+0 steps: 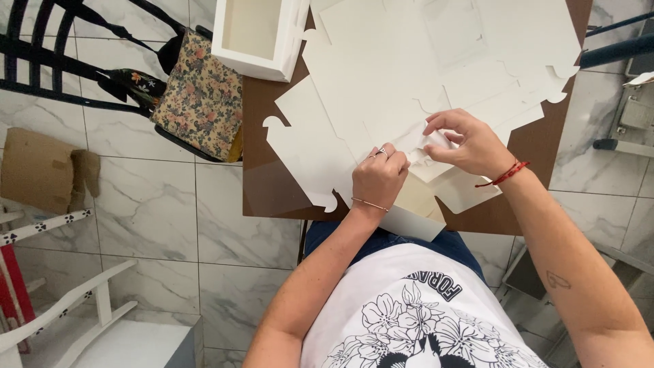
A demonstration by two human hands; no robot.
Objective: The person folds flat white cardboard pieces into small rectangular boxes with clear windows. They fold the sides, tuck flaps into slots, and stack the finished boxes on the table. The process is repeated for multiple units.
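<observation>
A flat white cardboard box blank (320,146) lies on the brown table (262,184), partly folded at the near edge. My left hand (379,178) presses down on the folded part, fingers curled, a ring and a thin bracelet on it. My right hand (466,143), with a red cord at the wrist, pinches a small white flap (436,140) of the blank between thumb and fingers. More flat white blanks (443,54) are stacked beyond.
An assembled white box (255,34) stands at the table's far left corner. A floral bag (201,95) rests on a black chair (61,61) to the left. Brown cardboard (41,170) lies on the marble floor. White furniture (75,313) stands at lower left.
</observation>
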